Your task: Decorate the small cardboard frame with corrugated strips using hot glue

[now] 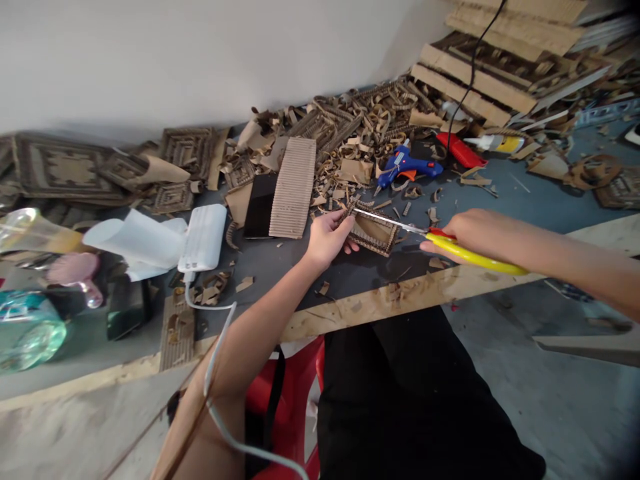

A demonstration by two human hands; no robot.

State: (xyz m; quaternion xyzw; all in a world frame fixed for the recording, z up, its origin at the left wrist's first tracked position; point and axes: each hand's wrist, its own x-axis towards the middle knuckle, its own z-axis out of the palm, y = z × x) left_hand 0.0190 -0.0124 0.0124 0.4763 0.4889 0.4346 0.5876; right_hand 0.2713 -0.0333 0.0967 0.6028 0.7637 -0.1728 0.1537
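Note:
My left hand (329, 237) grips the left end of a small rectangular cardboard frame (376, 235) with corrugated strips along its edges. In my right hand (463, 233) is a pair of scissors (470, 257) with yellow and red handles. Their blades point left, and the tips reach the frame's upper left corner beside my left fingers. Whether the blades are on a strip there is too small to tell. Just behind the frame lie loose cardboard scraps (345, 193). A ridged sheet of corrugated cardboard (294, 190) rests to the left, partly over a black flat object (260, 207).
A blue glue gun (405, 167) and a glue bottle (497, 143) lie at the back right. Stacked cardboard pieces (480, 73) rise behind them. On the left are a white power bank (203, 237) with a cable, a pink hairbrush (75, 272) and a clear bottle (30, 330).

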